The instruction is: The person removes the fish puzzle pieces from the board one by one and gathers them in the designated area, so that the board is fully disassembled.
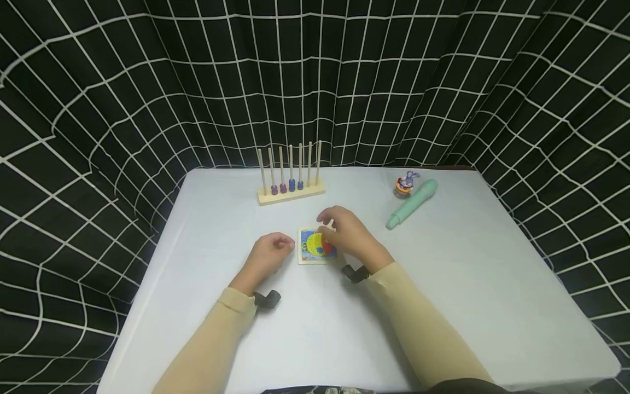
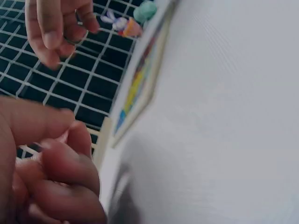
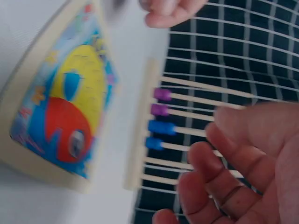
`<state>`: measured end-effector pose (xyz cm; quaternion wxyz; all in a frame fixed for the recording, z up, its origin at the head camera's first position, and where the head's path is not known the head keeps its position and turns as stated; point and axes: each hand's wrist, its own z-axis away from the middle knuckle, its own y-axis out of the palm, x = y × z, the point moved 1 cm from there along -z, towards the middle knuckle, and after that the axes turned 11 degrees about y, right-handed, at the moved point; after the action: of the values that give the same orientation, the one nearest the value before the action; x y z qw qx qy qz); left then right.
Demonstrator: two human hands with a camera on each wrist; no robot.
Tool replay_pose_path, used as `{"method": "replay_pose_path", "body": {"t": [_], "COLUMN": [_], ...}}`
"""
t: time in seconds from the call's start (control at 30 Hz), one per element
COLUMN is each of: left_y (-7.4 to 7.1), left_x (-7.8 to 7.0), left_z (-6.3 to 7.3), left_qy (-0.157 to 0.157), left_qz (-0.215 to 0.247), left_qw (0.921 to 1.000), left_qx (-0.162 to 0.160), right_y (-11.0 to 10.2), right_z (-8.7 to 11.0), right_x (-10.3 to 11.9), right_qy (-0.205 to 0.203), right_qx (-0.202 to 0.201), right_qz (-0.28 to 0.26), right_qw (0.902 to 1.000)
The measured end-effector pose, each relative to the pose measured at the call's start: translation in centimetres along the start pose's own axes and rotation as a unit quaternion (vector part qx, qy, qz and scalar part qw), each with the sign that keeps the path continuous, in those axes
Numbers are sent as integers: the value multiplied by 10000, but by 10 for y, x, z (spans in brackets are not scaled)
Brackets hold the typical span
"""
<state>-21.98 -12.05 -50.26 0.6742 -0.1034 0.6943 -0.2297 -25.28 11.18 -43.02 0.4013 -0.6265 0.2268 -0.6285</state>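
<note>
A small square wooden board with a pale rim lies flat on the table. Its picture, clearest in the right wrist view, is a yellow and red fish on blue. My right hand hovers over the board's right side, fingers spread and bent with nothing between them; it hides part of the board in the head view. Just left of the board is my left hand, its fingers loosely curled and the thumb near the index finger. I see nothing held in it.
Behind the board stands a wooden rack with several upright pegs, some carrying purple and blue beads. At the back right are a rabbit figure and a mint-green microphone-shaped toy. Black grid curtains surround the white table.
</note>
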Motion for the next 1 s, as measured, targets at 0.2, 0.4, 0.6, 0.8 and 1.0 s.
{"method": "replay_pose_path", "body": {"t": [0.2,0.4,0.6,0.8,1.0], "left_y": [12,12,13,17,22], "left_x": [14,15,3,-23,-37], "left_z": [5,7,13,23,32], "left_qy": [192,433,1252,1964,1765], "left_qz": [-128,-494,-1509,-2565,-2940], "left_qw": [9996,9976,9793,9431,9327], "left_qx": [162,217,498,784,1123], "right_y": [29,40,42,41,40], "right_z": [-24,-31,-34,-37,-40], "right_x": [-8,-1,2,1,-1], "right_qy": [316,368,281,292,368], "right_qx": [501,602,599,700,818], "right_qz": [250,427,766,943,993], "right_qw": [9979,9966,9949,9926,9910]}}
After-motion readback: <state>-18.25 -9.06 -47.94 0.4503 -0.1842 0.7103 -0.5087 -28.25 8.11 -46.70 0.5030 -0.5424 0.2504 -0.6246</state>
